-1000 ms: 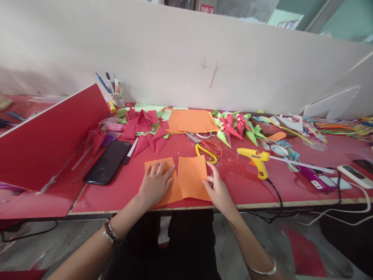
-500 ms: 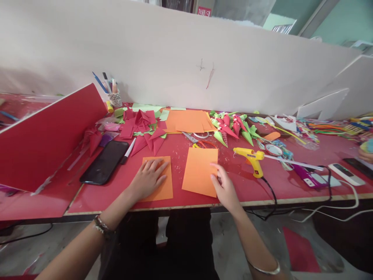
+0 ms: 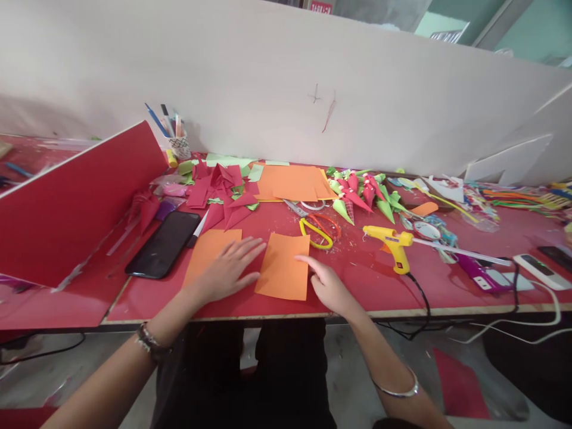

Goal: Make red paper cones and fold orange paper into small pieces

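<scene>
My left hand (image 3: 233,273) lies flat with fingers spread, partly over a sheet of orange paper (image 3: 209,249) on the red tabletop. Its fingertips reach toward a second orange sheet (image 3: 282,271), just to the right. My right hand (image 3: 329,287) holds this second sheet at its right edge, the index finger stretched onto it and the other fingers curled. What the curled fingers do is partly hidden. Behind that sheet lie scissors with yellow handles (image 3: 318,237).
A black phone (image 3: 163,244) and a red board (image 3: 80,208) are at the left. Folded red paper (image 3: 221,182), stacked orange sheets (image 3: 292,183) and red and green paper cones (image 3: 357,193) line the back. A yellow glue gun (image 3: 393,241) with its cord is at the right.
My right hand has moved left with the second orange sheet, uncovering the yellow scissor handles. The first sheet has shifted left, and my left hand is now nearer its right edge.
</scene>
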`<state>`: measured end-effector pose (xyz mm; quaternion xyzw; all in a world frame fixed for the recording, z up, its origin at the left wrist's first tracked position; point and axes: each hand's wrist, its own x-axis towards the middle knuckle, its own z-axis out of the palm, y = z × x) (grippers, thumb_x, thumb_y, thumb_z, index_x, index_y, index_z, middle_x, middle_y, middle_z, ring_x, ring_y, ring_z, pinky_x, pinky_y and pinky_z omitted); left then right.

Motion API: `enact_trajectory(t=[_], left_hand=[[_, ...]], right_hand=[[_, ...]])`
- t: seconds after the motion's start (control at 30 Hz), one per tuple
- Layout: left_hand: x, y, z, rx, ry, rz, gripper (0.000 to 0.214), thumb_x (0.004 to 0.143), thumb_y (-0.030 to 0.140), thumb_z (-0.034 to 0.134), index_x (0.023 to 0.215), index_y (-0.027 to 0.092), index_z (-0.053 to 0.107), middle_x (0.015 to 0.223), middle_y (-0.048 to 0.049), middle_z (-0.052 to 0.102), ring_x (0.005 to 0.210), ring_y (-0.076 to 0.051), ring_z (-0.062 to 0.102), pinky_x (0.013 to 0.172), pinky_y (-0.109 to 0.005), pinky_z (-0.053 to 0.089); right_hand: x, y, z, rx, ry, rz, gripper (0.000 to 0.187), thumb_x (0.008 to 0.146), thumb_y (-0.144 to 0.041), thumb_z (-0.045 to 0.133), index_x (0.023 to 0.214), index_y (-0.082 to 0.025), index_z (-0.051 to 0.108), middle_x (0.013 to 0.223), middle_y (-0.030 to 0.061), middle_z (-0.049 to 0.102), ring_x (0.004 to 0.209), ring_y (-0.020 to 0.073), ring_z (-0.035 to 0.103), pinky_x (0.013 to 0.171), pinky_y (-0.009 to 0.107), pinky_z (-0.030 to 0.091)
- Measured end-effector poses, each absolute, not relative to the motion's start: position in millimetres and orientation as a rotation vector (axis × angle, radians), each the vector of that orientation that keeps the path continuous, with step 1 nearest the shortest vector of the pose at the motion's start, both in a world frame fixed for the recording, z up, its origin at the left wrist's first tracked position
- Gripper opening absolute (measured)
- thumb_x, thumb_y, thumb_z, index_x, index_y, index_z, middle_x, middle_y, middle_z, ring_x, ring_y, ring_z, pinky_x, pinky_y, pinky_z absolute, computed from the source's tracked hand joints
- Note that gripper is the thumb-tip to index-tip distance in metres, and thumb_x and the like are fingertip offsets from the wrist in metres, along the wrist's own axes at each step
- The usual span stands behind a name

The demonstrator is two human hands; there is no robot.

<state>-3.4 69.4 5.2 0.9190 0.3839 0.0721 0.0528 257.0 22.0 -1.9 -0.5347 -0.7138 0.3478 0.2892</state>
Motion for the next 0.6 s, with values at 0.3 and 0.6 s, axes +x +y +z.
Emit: enact_trajectory(t=[0.3,0.6], left_hand=[[19.0,60.1,4.0,2.692,1.113,0.15,0.073,0.077,0.061,0.04,0.137,0.023,0.022,0.14,-0.0062,0.032,0.129,-0.025,0.023,0.106,-0.049,0.0],[23.6,66.9,12.5,2.64,1.031,0.201,0.065,0.078,0.059,0.04,0.131,0.022,0.034,0.131,-0.0069,0.044,0.121,-0.023,0.036,0.106,-0.045,0.008]], right_hand=[[263.6,24.3,3.8,-1.268,-2.308,0.368,0.027,0.077,-0.01,0.052,0.087,-0.03,0.068,0.137,0.0015,0.024,0.124,0.0276,0.022,0.099,0.048,0.027],[273.5,52.8,16.6,-1.073,-2.609,0.818,0.02,0.086,-0.033,0.046,0.081,-0.026,0.063,0.107,0.0003,0.058,0.103,0.0191,0.047,0.098,0.047,0.019]])
